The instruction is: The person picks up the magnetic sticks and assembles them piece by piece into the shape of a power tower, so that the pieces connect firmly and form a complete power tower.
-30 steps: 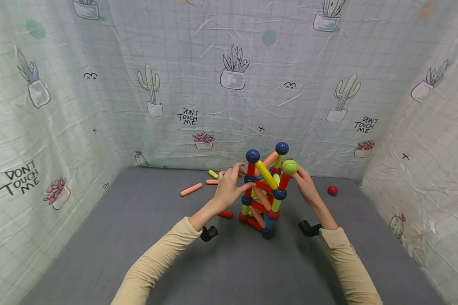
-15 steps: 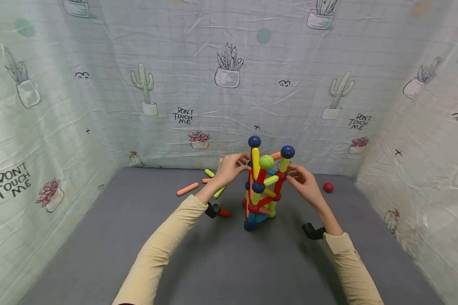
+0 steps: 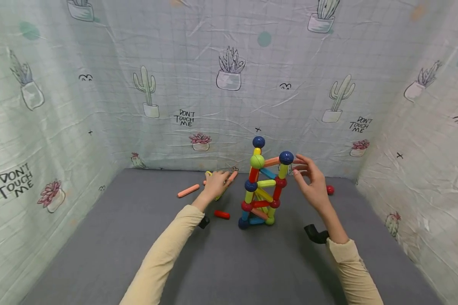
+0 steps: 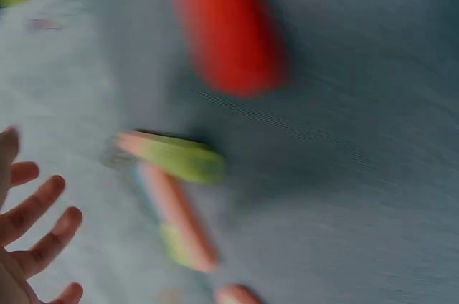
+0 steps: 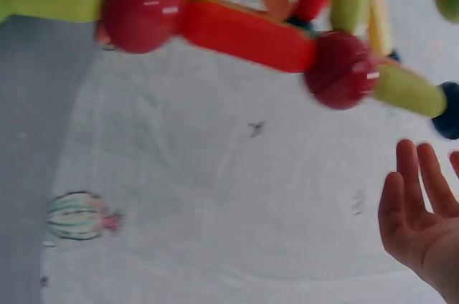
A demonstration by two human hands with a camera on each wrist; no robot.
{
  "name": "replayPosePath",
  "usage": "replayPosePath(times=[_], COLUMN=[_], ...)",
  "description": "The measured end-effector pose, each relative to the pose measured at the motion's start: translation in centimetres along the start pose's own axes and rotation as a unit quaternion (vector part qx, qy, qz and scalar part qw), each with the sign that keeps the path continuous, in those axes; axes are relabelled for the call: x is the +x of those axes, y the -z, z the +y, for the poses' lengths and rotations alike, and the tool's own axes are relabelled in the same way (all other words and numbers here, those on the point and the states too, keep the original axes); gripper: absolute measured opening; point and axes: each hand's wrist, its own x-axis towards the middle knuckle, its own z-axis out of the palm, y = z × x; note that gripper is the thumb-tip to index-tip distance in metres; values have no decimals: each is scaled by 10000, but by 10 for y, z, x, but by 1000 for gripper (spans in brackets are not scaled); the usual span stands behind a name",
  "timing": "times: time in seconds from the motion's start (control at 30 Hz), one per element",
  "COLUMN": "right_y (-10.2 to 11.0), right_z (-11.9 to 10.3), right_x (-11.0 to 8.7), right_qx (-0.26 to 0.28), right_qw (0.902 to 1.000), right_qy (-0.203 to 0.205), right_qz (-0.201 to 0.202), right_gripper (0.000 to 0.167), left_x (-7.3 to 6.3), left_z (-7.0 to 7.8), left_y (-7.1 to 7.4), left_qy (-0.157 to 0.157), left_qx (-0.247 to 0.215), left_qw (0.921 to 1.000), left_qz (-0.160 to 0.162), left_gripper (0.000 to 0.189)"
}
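A tower of coloured rods and balls (image 3: pixel 261 204) stands on the grey table, with a green ball (image 3: pixel 257 161) and two blue balls on top. Beside its right top corner, my right hand (image 3: pixel 314 184) is held with fingers loosely spread, close to a blue ball (image 3: pixel 286 158); the right wrist view shows a gap between them. My left hand (image 3: pixel 215 186) hovers over loose rods left of the tower, its fingers apart and holding nothing in the left wrist view. Near those fingers lie an orange rod (image 3: pixel 232 177) and a yellow-green rod (image 4: pixel 185 158).
A red rod (image 3: pixel 222 214) lies between the left wrist and the tower. Another orange rod (image 3: pixel 188 190) rests further left. At the right, partly behind the right hand, is a loose red ball (image 3: pixel 330 189). A printed cloth (image 3: pixel 229 110) encloses the table's back and sides.
The tower has turned, bringing its green ball round to the left. My left hand has left it and moved left to the rods. My right hand has drawn slightly away to the right.
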Motion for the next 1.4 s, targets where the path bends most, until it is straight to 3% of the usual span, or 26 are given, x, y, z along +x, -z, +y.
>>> replayPosePath(times=[0.17, 0.33, 0.47, 0.6, 0.73, 0.9, 1.03, 1.17, 1.3, 1.37, 1.4], right_y=[-1, -5, -8, -8, -8, -10, -9, -8, -8, -9, -9], right_z=[-13, -19, -21, -19, -11, 12, 22, 24, 24, 24, 24], right_x=[3, 7, 10, 10, 9, 8, 6, 6, 7, 7, 8], right_qx=[-187, -380, -472, -495, -529, -562, -610, -633, -657, -665, -669], right_qw=[9975, 9954, 9948, 9947, 9946, 9951, 9951, 9949, 9951, 9951, 9950], right_qy=[609, 764, 806, 801, 793, 729, 693, 713, 694, 699, 714], right_qz=[320, 426, 403, 421, 409, 372, 369, 331, 247, 201, 182], right_gripper=[43, 43, 43, 43, 44, 48, 49, 48, 48, 48, 48], left_x=[-20, -26, -26, -28, -33, -38, -42, -44, -37, -30, -27], left_z=[-16, -17, -15, -14, -15, -18, -20, -16, -1, 12, 19], left_y=[-20, -24, -24, -21, -18, -16, -9, 8, 43, 68, 80], left_qy=[-35, -168, -304, -465, -480, -630, -919, -994, -514, -321, -315], left_qx=[1241, 1830, 2129, 2660, 2820, 2537, 2296, 1846, 606, -277, -779], left_qw=[9897, 9738, 9650, 9507, 9409, 9442, 9535, 9736, 9966, 9957, 9901], left_qz=[-709, -1338, -1503, -1527, -1812, -2005, -1724, -901, 225, 824, 1124], left_gripper=[40, 36, 32, 35, 41, 44, 43, 29, 23, 26, 28])
